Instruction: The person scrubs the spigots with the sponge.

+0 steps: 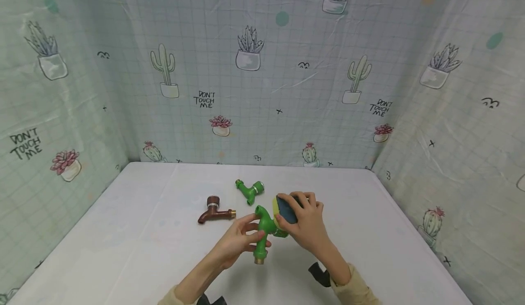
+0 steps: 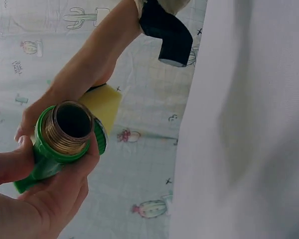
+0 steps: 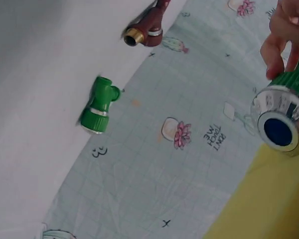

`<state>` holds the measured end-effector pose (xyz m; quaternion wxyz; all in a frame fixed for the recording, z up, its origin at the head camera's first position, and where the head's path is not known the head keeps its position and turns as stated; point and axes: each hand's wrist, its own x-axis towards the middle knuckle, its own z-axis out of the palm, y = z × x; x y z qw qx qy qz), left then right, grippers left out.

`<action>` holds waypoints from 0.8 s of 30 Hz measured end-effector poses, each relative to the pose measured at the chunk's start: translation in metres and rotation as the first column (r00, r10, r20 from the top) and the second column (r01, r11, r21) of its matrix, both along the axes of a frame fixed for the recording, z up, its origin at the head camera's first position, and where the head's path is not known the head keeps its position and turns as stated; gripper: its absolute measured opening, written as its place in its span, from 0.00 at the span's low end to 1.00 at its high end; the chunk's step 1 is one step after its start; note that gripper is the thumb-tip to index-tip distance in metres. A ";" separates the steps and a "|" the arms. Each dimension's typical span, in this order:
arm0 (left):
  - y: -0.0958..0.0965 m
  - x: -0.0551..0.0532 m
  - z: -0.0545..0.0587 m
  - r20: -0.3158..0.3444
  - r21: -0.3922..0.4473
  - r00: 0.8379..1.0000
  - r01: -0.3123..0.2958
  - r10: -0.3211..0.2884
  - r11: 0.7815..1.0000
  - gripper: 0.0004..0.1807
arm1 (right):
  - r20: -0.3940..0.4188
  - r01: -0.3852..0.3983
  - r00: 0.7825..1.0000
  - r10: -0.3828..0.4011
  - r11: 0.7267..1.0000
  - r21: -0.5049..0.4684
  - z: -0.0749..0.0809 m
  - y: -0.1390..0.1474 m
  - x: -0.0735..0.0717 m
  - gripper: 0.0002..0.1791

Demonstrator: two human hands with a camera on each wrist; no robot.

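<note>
My left hand (image 1: 239,239) grips a green faucet (image 1: 266,223) above the table, its brass threaded end pointing down toward me. In the left wrist view that threaded inlet (image 2: 70,127) faces the camera, with fingers and thumb wrapped around the green body. My right hand (image 1: 305,218) holds a sponge (image 1: 286,210), yellow on one side and dark on the other, right at the faucet's upper side by the knob. The right wrist view shows the knob's silver cap (image 3: 279,122) with a blue centre, overlapping the yellow sponge face (image 3: 259,194).
A brown faucet (image 1: 215,211) with a brass end lies on the white table (image 1: 123,232) at left. Behind the hands lies a smaller-looking green faucet (image 1: 249,191). A cactus-print curtain (image 1: 262,90) encloses the back and sides. Dark straps with camera mounts sit at both wrists.
</note>
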<state>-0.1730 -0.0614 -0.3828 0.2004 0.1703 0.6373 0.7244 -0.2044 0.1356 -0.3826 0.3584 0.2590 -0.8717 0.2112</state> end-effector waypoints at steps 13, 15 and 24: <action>0.003 0.005 0.003 0.056 -0.010 0.998 -0.014 0.014 1.000 0.28 | -0.164 0.034 0.986 -0.027 0.998 0.046 0.001 -0.001 -0.003 0.31; 0.003 0.004 0.002 0.045 -0.018 0.999 -0.029 0.030 0.999 0.28 | -0.209 0.025 0.978 -0.011 0.998 0.063 0.001 -0.002 -0.002 0.31; -0.003 -0.003 0.000 0.093 0.036 0.993 -0.080 0.076 0.996 0.28 | -0.190 -0.166 0.963 0.192 0.976 0.142 -0.003 -0.005 0.003 0.28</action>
